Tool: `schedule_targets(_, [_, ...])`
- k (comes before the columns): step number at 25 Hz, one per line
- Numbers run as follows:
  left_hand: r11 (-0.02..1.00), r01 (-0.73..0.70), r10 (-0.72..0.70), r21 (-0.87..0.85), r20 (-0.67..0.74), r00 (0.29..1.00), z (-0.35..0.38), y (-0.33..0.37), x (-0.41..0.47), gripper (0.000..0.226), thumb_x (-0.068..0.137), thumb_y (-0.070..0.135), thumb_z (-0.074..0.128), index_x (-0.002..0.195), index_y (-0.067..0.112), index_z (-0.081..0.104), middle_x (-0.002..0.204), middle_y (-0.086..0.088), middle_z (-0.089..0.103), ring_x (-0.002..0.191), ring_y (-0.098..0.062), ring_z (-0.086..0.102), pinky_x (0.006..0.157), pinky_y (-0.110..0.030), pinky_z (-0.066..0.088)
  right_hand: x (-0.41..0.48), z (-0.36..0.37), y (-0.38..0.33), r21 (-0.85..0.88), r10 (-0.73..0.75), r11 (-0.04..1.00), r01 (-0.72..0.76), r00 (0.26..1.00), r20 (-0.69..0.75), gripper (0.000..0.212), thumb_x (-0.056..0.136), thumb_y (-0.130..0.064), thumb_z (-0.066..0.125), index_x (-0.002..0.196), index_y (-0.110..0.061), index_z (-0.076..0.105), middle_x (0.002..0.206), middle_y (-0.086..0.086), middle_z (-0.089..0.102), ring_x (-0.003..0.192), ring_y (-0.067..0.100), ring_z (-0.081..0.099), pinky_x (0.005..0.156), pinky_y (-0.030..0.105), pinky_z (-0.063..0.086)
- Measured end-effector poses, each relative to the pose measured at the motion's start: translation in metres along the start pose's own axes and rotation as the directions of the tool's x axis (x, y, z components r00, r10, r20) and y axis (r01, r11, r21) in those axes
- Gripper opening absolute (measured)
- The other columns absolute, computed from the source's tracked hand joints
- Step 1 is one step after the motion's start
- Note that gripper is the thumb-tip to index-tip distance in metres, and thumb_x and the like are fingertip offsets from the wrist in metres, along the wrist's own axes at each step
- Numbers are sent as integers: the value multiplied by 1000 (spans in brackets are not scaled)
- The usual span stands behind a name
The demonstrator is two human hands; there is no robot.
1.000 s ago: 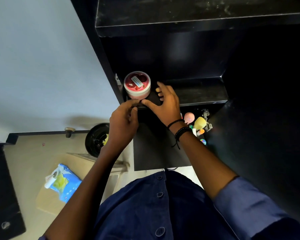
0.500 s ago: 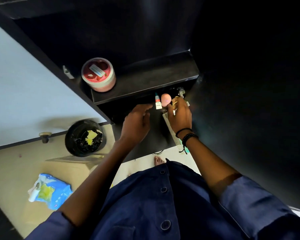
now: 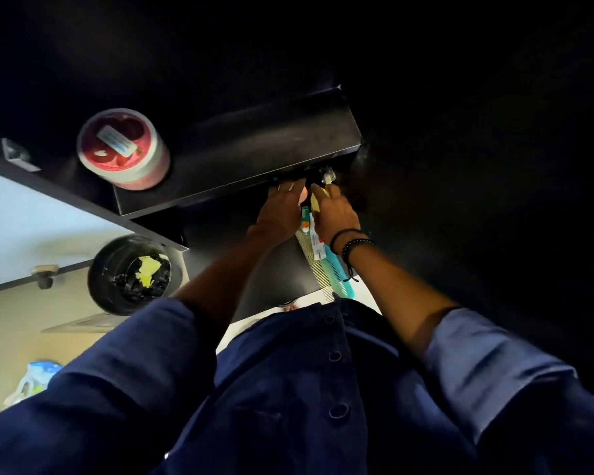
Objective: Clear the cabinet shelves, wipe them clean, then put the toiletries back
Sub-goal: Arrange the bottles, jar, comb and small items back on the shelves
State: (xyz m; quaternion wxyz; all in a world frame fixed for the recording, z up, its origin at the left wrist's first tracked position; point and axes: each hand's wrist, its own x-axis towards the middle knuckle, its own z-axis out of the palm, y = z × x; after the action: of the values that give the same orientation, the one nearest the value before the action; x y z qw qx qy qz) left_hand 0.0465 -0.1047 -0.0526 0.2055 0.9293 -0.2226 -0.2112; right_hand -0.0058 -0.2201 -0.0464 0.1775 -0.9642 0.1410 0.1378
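**Both hands under the shelf**

The left hand [image 3: 282, 209] and the right hand [image 3: 336, 214] reach side by side under the black shelf [image 3: 254, 156]. The left fingers are stretched out. The right hand covers a yellow thing [image 3: 315, 200]; if it grips it is not clear. Between the wrists lie a tube [image 3: 315, 240], a beige comb [image 3: 314, 269] and a teal comb [image 3: 338, 281]. A red jar [image 3: 124, 149] stands on the shelf's left end. Below, a bin [image 3: 131, 274] stands on the floor.

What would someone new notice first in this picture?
A red jar stands at the left end of the black shelf. Under its front edge, the left hand and right hand reach among small toiletries, a tube and comb beside them. A black bin sits on the floor at left.
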Motion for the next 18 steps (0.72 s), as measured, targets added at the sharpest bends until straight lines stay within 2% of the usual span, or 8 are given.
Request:
schedule_targets(2, [999, -14, 13, 34, 42, 999, 5, 0, 13, 66, 86, 5, 59, 145, 14, 32, 145, -13, 40, 132, -33, 39, 108, -40, 35, 5, -1, 3, -45, -16, 999, 16, 1000, 17, 48, 91, -6, 51, 137, -16, 45, 141, 15, 39, 117, 36, 51, 93, 42, 49])
schedule_targets(4, [998, -33, 32, 56, 18, 999, 8, 0, 20, 55, 86, 6, 60, 138, 14, 43, 137, -12, 49, 124, -33, 49, 101, -41, 43, 9, -2, 6, -76, -35, 996, 36, 999, 10, 38, 92, -5, 48, 130, -12, 52, 138, 15, 41, 112, 35, 54, 91, 40, 49])
schedule_targets(7, [990, -47, 52, 131, -35, 998, 7, 2, 19, 29, 89, 9, 55, 118, 10, 54, 121, -14, 58, 108, -36, 59, 85, -42, 48, 8, -1, 7, -102, -55, 993, 55, 998, 0, 39, 93, -3, 44, 130, -12, 52, 139, 13, 41, 110, 34, 55, 91, 38, 49])
schedule_targets(10, [985, -42, 52, 167, -55, 997, 2, 1, 8, 26, 90, 11, 53, 115, 11, 55, 118, -13, 58, 102, -36, 61, 80, -41, 49, 2, -4, 5, -95, -77, 993, 73, 996, -48, 40, 93, -1, 43, 129, -14, 54, 137, 11, 44, 112, 32, 54, 92, 37, 49])
schedule_targets(14, [990, 17, 0, 141, -120, 993, -10, 5, -20, 33, 90, 14, 57, 123, 14, 52, 125, -11, 54, 102, -35, 62, 80, -40, 50, -11, -15, 2, -52, -156, 988, 148, 969, -194, 33, 94, -8, 47, 123, -16, 61, 127, 11, 54, 108, 30, 56, 90, 39, 51])
schedule_targets(18, [991, 35, -1, 131, -251, 968, -42, 21, -67, 29, 94, 17, 53, 122, 10, 55, 124, -16, 54, 98, -39, 61, 75, -44, 48, -27, -27, -5, 57, -189, 971, 234, 886, -423, 20, 92, -22, 54, 91, -14, 72, 102, 5, 65, 91, 26, 60, 73, 39, 54])
